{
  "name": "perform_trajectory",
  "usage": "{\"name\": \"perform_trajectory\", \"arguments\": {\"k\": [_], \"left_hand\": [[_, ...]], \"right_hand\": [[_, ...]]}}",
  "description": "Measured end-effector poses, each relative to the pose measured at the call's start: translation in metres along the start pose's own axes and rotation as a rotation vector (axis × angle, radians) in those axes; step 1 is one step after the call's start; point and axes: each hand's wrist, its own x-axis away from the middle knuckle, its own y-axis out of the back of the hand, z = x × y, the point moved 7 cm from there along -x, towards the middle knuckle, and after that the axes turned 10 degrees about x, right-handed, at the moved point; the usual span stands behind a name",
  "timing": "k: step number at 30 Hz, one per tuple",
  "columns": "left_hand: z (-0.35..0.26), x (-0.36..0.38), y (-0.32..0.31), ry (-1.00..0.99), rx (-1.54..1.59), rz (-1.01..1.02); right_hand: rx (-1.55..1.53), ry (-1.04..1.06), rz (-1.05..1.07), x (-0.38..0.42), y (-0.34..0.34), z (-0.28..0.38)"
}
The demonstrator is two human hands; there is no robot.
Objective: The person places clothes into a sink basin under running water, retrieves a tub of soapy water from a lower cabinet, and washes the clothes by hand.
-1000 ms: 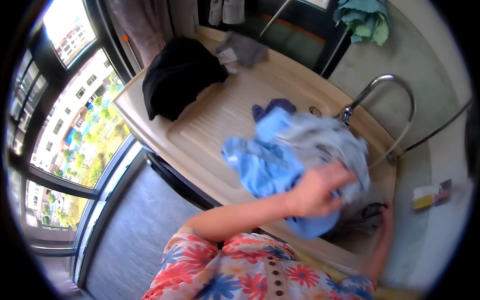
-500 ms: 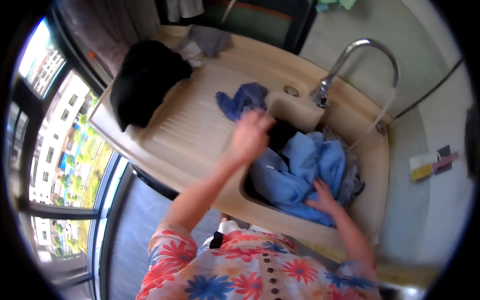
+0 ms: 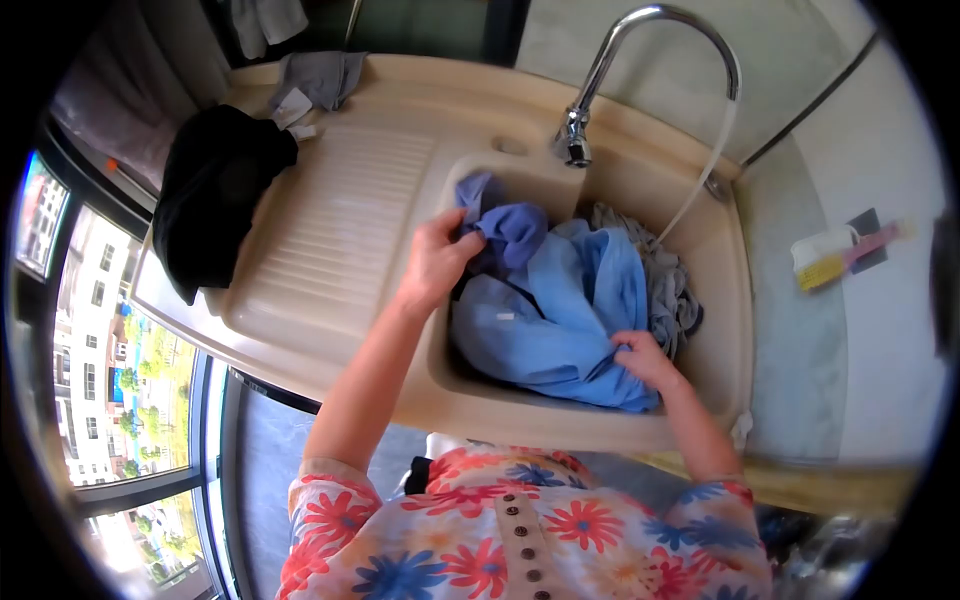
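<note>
My left hand (image 3: 438, 262) is closed on a small purple-blue cloth (image 3: 517, 232), lifted at the left rim of the sink basin (image 3: 725, 330). Part of that cloth hangs over the clothes inside. A light blue garment (image 3: 590, 290) lies bunched in the basin, and my right hand (image 3: 648, 362) pinches a fold of it near the front right. Crumpled grey fabric (image 3: 668, 290) sits behind and to the right of the blue garment. Dark fabric peeks out beneath the pile, mostly hidden.
A ribbed washboard (image 3: 335, 215) adjoins the basin on the left. Black cloth (image 3: 215, 195) drapes over its far left edge, with a grey cloth (image 3: 325, 78) behind. A curved chrome faucet (image 3: 575, 135) stands behind the basin. A yellow-and-pink brush (image 3: 835, 262) hangs on the right wall.
My left hand has picked up the purple-blue cloth from the washboard side and brought it over the basin. My right hand now pinches the blue garment instead of resting on it. The view has shifted.
</note>
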Motion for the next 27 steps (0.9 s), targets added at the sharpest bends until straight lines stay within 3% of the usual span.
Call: {"name": "perform_trajectory", "arguments": {"k": [3, 5, 7, 9, 12, 13, 14, 15, 16, 19, 21, 25, 26, 27], "left_hand": [[0.018, 0.026, -0.015, 0.172, -0.238, 0.339], [0.021, 0.055, -0.039, 0.014, -0.93, 0.789], [0.037, 0.079, -0.038, 0.187, -1.209, 1.023], [-0.001, 0.072, -0.032, -0.061, -0.88, 0.83], [-0.065, 0.034, 0.031, -0.358, -0.977, 0.338], [-0.089, 0.024, 0.063, -0.414, -1.275, 0.129], [-0.115, 0.014, 0.093, -0.322, -1.662, -0.139], [-0.143, 0.005, 0.13, -0.367, -1.768, -0.286], [-0.163, 0.0, 0.163, -0.324, -1.866, -0.444], [-0.21, 0.019, 0.242, 0.048, -1.905, -0.804], [-0.21, 0.025, 0.308, 0.225, -1.648, -0.945], [-0.21, 0.034, 0.366, 0.063, -1.33, -1.001], [-0.214, 0.045, 0.375, -0.163, -1.247, -1.062], [-0.211, 0.054, 0.383, -0.212, -0.855, -1.005]], "right_hand": [[-0.114, 0.007, 0.001, 0.001, 0.015, -0.02], [-0.13, -0.043, -0.007, 0.004, 0.021, -0.024], [0.131, 0.02, -0.035, 0.001, 0.031, -0.018], [0.13, 0.039, -0.015, 0.002, 0.027, -0.015], [0.062, 0.002, -0.007, 0.006, 0.024, -0.016], [0.035, -0.005, -0.011, 0.009, 0.024, -0.015], [0.007, -0.014, -0.017, 0.012, 0.024, -0.014], [-0.022, -0.024, -0.024, 0.014, 0.024, -0.012], [-0.018, -0.035, -0.018, 0.017, 0.024, -0.008], [-0.053, -0.065, -0.023, 0.023, 0.024, -0.005], [-0.134, -0.077, -0.038, 0.025, 0.024, -0.009], [-0.125, -0.062, -0.058, 0.019, 0.028, -0.013], [-0.147, -0.053, -0.064, 0.018, 0.03, -0.006], [-0.171, -0.046, -0.07, 0.018, 0.033, -0.001]]}}
